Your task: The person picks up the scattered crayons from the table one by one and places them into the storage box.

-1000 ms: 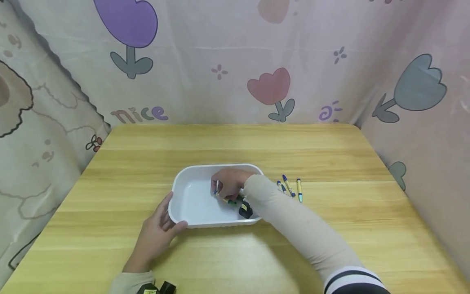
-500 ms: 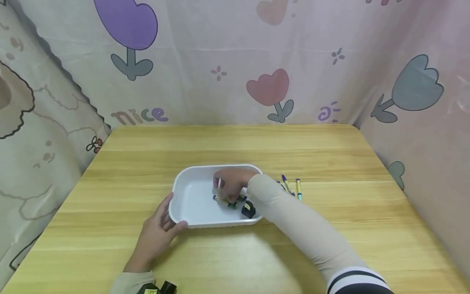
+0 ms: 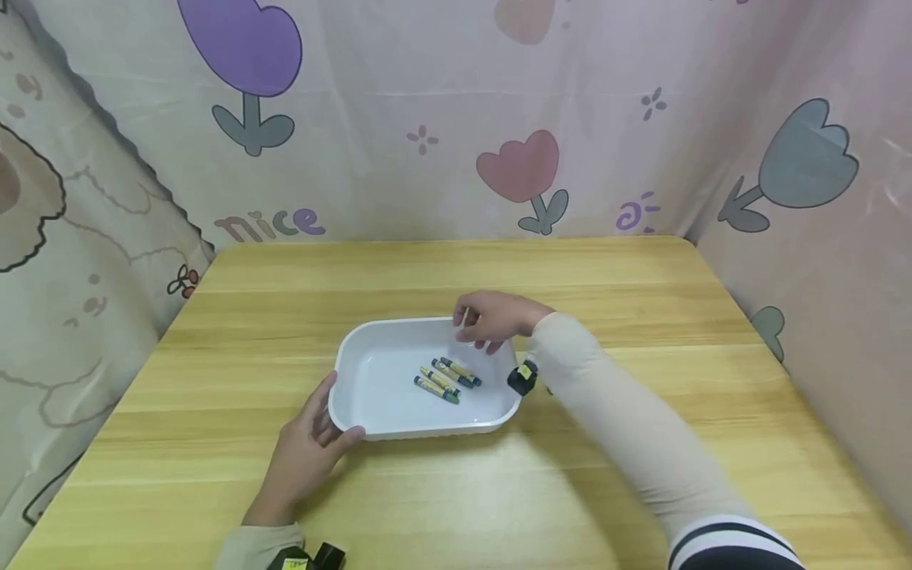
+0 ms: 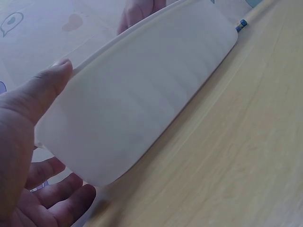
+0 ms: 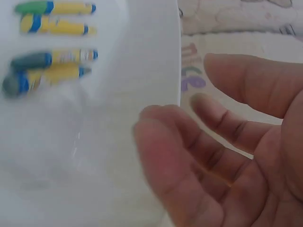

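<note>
A white plastic tray (image 3: 385, 412) sits on the wooden table. My left hand (image 3: 306, 455) holds its near left corner, the thumb (image 4: 52, 82) on the rim and the other fingers against the end wall. Inside the tray lie several short crayons (image 3: 436, 389) with yellow wrappers, roughly side by side; green and dark blue-grey ends show in the right wrist view. Over the far right rim hovers my right hand (image 3: 499, 318), fingers loosely bent, with nothing between thumb and fingertips (image 5: 158, 137).
Past the tray's right end a blue-ended crayon (image 4: 242, 25) lies on the table (image 3: 285, 293); my right sleeve (image 3: 613, 412) mostly covers that spot in the head view. A printed curtain (image 3: 370, 119) hangs behind the table and along both sides.
My right hand has let go of the crayons and risen away to the far right, leaving them in view in the tray. The left hand stays at the corner.
</note>
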The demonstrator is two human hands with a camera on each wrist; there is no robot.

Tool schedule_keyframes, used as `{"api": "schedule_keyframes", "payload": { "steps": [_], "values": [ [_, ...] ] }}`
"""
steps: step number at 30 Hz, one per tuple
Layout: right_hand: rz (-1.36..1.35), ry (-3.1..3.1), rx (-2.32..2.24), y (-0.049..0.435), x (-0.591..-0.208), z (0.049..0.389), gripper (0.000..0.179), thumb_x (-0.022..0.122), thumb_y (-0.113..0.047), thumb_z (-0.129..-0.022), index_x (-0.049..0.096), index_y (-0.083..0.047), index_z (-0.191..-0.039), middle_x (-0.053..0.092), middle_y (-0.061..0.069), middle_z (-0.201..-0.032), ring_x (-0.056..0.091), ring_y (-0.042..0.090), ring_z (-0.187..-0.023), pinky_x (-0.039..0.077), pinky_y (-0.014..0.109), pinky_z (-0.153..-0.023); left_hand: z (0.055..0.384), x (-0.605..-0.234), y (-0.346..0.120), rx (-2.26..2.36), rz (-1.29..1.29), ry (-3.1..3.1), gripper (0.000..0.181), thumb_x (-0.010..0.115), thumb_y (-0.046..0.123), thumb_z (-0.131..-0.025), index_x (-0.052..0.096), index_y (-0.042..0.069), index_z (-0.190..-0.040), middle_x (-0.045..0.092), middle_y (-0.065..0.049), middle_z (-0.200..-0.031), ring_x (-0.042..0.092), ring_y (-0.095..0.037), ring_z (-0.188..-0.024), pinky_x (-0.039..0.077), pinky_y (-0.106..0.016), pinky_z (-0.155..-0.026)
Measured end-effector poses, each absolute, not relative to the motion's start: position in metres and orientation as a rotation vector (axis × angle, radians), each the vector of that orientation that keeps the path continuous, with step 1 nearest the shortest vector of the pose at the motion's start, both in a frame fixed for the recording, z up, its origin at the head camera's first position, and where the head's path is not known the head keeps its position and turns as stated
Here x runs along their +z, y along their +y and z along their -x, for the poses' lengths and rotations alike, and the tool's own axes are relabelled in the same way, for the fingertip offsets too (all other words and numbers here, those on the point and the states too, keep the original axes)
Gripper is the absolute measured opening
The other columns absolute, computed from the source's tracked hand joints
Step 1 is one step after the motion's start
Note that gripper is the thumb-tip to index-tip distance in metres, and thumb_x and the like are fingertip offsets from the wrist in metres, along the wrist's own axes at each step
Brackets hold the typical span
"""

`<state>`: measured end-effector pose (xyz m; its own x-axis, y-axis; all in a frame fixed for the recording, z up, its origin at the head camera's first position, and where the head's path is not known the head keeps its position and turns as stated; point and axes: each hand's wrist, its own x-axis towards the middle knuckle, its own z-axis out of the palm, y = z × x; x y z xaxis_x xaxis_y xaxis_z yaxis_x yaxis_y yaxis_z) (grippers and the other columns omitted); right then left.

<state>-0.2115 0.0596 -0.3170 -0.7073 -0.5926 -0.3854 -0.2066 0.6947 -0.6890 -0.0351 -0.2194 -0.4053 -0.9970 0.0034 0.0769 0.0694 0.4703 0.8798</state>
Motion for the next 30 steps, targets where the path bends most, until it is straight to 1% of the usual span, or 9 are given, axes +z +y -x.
{"api": "schedule_keyframes", "payload": {
  "steps": [5,7,9,12,15,17,23,26,30],
  "values": [
    [0.583,2.329,-0.902,0.085,-0.323,0.212,0.02,0.061,-0.019,-0.088,0.054,-0.009,-0.104,0.057,0.009,-0.093,0.06,0.022,-0.075,0.058,0.029,-0.058,0.029,-0.412,-0.219,-1.575,0.055,-2.644,0.086,0.073,0.025,-0.078,0.02,0.017,-0.146,0.035,-0.024,-0.137,0.049,-0.032,-0.114,0.048,-0.026,-0.086],
    [0.568,2.327,-0.94,0.095,-0.324,0.212,0.019,0.061,-0.019,-0.089,0.054,-0.009,-0.104,0.057,0.01,-0.093,0.06,0.023,-0.073,0.058,0.03,-0.058,0.027,-0.416,-0.22,-1.565,0.044,-2.648,0.085,0.072,0.025,-0.079,0.02,0.018,-0.146,0.037,-0.023,-0.136,0.05,-0.031,-0.113,0.049,-0.025,-0.084],
    [0.556,2.337,-0.965,0.105,-0.323,0.212,0.02,0.06,-0.019,-0.089,0.054,-0.008,-0.105,0.056,0.011,-0.093,0.059,0.024,-0.072,0.058,0.031,-0.058,0.028,-0.418,-0.22,-1.568,0.043,-2.641,0.085,0.073,0.024,-0.079,0.021,0.022,-0.145,0.037,-0.022,-0.136,0.05,-0.029,-0.113,0.049,-0.024,-0.084],
    [0.538,2.354,-0.966,0.12,-0.321,0.216,0.026,0.06,-0.018,-0.089,0.052,-0.004,-0.109,0.055,0.013,-0.093,0.059,0.028,-0.073,0.058,0.034,-0.059,0.03,-0.418,-0.22,-1.581,0.056,-2.625,0.084,0.072,0.024,-0.079,0.021,0.024,-0.145,0.036,-0.021,-0.137,0.05,-0.029,-0.113,0.05,-0.025,-0.084],
    [0.501,2.349,-0.937,0.133,-0.323,0.219,0.033,0.06,-0.019,-0.089,0.049,-0.001,-0.113,0.055,0.014,-0.094,0.06,0.031,-0.077,0.059,0.037,-0.061,0.032,-0.417,-0.221,-1.579,0.071,-2.626,0.084,0.073,0.023,-0.079,0.021,0.023,-0.145,0.036,-0.022,-0.137,0.05,-0.029,-0.113,0.05,-0.025,-0.084],
    [0.464,2.344,-0.921,0.14,-0.326,0.222,0.034,0.061,-0.019,-0.088,0.048,-0.001,-0.114,0.055,0.016,-0.095,0.06,0.033,-0.077,0.058,0.039,-0.062,0.033,-0.416,-0.222,-1.579,0.075,-2.629,0.084,0.072,0.023,-0.079,0.021,0.023,-0.145,0.036,-0.022,-0.137,0.05,-0.03,-0.114,0.05,-0.026,-0.084],
    [0.377,2.352,-0.848,0.158,-0.331,0.228,0.032,0.059,-0.018,-0.089,0.047,0.0,-0.112,0.055,0.02,-0.091,0.058,0.029,-0.072,0.058,0.039,-0.063,0.036,-0.412,-0.224,-1.586,0.057,-2.638,0.084,0.072,0.023,-0.079,0.021,0.025,-0.145,0.034,-0.019,-0.14,0.049,-0.028,-0.115,0.049,-0.023,-0.084],
    [0.361,2.348,-0.827,0.166,-0.333,0.229,0.032,0.058,-0.018,-0.09,0.046,0.001,-0.113,0.054,0.018,-0.088,0.056,0.025,-0.07,0.058,0.039,-0.063,0.037,-0.411,-0.224,-1.583,0.058,-2.64,0.084,0.072,0.023,-0.079,0.021,0.023,-0.145,0.034,-0.019,-0.14,0.049,-0.028,-0.115,0.049,-0.022,-0.084],
    [0.332,2.347,-0.816,0.176,-0.336,0.229,0.033,0.059,-0.019,-0.089,0.046,0.0,-0.113,0.053,0.013,-0.084,0.055,0.023,-0.068,0.058,0.036,-0.061,0.037,-0.409,-0.223,-1.576,0.063,-2.642,0.084,0.072,0.023,-0.079,0.021,0.022,-0.145,0.034,-0.019,-0.14,0.049,-0.028,-0.115,0.049,-0.021,-0.084]
  ]
}}
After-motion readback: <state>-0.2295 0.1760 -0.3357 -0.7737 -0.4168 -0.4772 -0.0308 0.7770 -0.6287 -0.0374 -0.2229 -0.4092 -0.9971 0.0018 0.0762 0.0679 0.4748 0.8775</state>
